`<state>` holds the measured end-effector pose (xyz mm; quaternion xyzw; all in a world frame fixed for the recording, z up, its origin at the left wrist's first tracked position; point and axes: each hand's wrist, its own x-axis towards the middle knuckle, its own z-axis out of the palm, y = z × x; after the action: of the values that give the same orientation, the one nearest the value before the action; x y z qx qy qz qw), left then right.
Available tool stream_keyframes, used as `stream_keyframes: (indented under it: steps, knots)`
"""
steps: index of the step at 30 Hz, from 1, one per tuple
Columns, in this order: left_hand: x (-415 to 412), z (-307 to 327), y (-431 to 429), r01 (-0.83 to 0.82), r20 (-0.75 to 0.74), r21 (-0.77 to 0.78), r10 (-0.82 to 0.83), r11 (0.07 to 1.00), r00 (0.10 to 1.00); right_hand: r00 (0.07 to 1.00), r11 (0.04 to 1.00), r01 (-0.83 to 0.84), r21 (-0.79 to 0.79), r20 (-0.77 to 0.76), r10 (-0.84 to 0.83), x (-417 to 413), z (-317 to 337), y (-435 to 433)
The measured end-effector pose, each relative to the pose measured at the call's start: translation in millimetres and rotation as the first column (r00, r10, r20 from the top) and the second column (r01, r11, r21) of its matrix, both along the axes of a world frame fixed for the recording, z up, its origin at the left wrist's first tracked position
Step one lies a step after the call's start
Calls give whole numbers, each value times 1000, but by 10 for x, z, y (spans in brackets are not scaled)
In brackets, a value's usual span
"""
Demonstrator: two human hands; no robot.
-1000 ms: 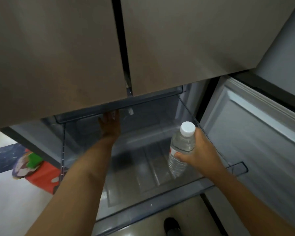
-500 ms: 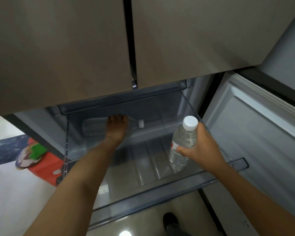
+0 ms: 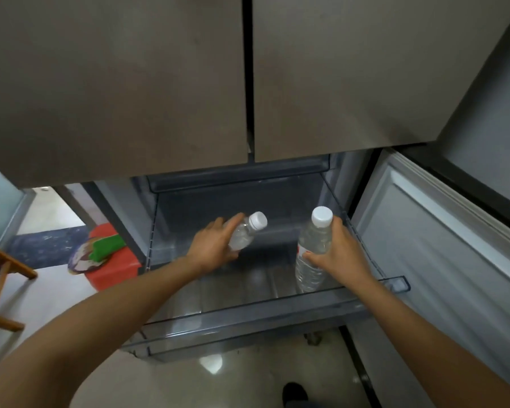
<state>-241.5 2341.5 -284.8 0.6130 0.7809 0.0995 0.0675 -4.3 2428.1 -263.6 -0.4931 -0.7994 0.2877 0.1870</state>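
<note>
Left hand point(image 3: 215, 248) grip wraps tilted bottle point(image 3: 246, 234); right hand point(image 3: 339, 254) grip holds upright bottle point(image 3: 315, 241).

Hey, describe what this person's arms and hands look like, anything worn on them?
Both arms are bare as far as the frame shows: no sleeve, watch or bracelet on the left forearm or the right forearm. The left grip and right grip are bare hands, with no gloves or rings visible.
</note>
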Motion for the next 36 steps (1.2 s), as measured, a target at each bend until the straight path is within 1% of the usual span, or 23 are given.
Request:
stream_keyframes:
  steps: [4,6,9,12,16,19,21,24,25,26,29,31,33,36]
  knots:
    - [35,148,-248,-50,110,135,36,990,993,1000,1000,-19,-5,-12,19,-7,6,15]
    - [47,179,-361,-88,201,223,42,971,979,1000,1000,-25,2,-6,25,-15,12,23]
    - [84,234,-522,-187,330,337,70,923,941,999,999,-37,4,-15,37,-17,29,25]
    - [154,299,-681,-283,431,424,83,861,899,996,996,-92,16,20,92,-45,66,-7]
    - [186,492,-865,-416,530,511,105,752,842,982,981,-181,72,68,176,-185,219,-40]
    - [160,707,-1028,-473,564,600,79,645,822,965,954,-261,147,5,263,-339,512,-136]
    - [163,906,-1156,-507,569,651,79,565,819,938,926,-319,204,-71,339,-474,771,-242]
    - [163,1149,-1491,-603,614,688,120,405,780,843,868,-438,233,-228,487,-728,1184,-510]
    - [146,1217,-1657,-624,619,704,138,338,773,792,840,-489,237,-282,541,-855,1312,-617]
    - [146,1263,-1777,-631,619,718,147,293,772,753,821,-520,236,-327,571,-929,1397,-701]
    - [166,1321,-2259,-651,599,748,289,130,746,601,722,-646,249,-417,682,-1266,1552,-1022]
    - [227,1295,-2602,-670,604,742,419,15,678,497,627,-746,225,-438,749,-1511,1534,-1285]
    - [307,1226,-2906,-698,623,713,521,-71,583,391,509,-830,227,-416,821,-1734,1456,-1564]
    - [463,1040,-3251,-742,676,641,603,-195,424,243,336,-917,214,-369,897,-1980,1286,-1927]
